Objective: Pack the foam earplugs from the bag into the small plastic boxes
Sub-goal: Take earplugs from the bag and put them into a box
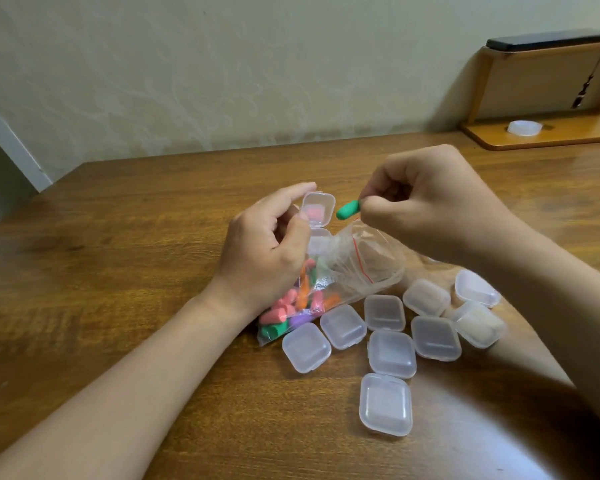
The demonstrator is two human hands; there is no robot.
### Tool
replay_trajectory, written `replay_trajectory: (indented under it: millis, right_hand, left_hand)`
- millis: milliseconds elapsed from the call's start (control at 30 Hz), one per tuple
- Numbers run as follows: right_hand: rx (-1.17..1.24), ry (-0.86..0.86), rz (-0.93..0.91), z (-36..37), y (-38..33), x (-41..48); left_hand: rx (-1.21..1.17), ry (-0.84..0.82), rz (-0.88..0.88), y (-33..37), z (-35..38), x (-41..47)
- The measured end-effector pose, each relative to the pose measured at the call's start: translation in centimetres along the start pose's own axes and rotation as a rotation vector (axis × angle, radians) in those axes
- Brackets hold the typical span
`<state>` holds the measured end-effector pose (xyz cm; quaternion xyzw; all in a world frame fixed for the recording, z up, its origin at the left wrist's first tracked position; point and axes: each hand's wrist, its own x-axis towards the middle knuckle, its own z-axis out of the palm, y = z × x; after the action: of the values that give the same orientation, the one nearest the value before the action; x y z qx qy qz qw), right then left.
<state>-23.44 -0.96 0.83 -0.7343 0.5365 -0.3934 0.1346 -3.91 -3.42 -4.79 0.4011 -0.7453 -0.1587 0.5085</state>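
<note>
Right hand (426, 209): your grip pinches one green foam earplug (348, 209), bullet-shaped, at frame centre, just above the mouth of the bag (368, 261).
Left hand (271, 251): your grip is curled round an open box (317, 209), clear, square and round-cornered, with something pink inside.
The bag: crinkled clear plastic holding coloured plugs, lying on the wood-grain surface (136, 237).
Closed boxes (392, 353): clustered lower right.

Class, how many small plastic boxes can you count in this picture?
10. One open box in the left hand; nine shut boxes clustered on the table beside the bag. The right arm may hide more.
</note>
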Motion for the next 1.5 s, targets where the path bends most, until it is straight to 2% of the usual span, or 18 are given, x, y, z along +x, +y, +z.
replay_trajectory:
  millis: [267, 800, 1100, 1167, 1367, 1500]
  right_hand:
    - [-0.069, -0.003, -0.028, 2.2, -0.1, -0.4]
    - [-0.132, 0.035, -0.02, 2.8, -0.4, -0.6]
    - [-0.07, 0.033, -0.037, 1.1, -0.2, -0.3]
    - [-0.068, -0.016, -0.008, 0.0, 0.1, -0.2]
    - [-0.231, -0.348, -0.007, -0.4, 0.0, -0.6]
    - [-0.255, -0.372, -0.095, 0.8, 0.0, -0.8]
  left_hand:
    - [-0.159, 0.011, -0.016, 0.7, 0.1, -0.1]
    - [-0.185, 0.005, 0.036, 1.1, 0.0, -0.3]
    - [-0.198, 0.029, -0.099, 1.1, -0.3, 0.0]
    - [-0.193, 0.022, -0.143, 1.2, -0.3, 0.0]
    - [-0.203, 0.039, -0.25, 0.8, -0.3, 0.4]
    - [-0.213, 0.038, -0.27, 0.9, -0.3, 0.5]
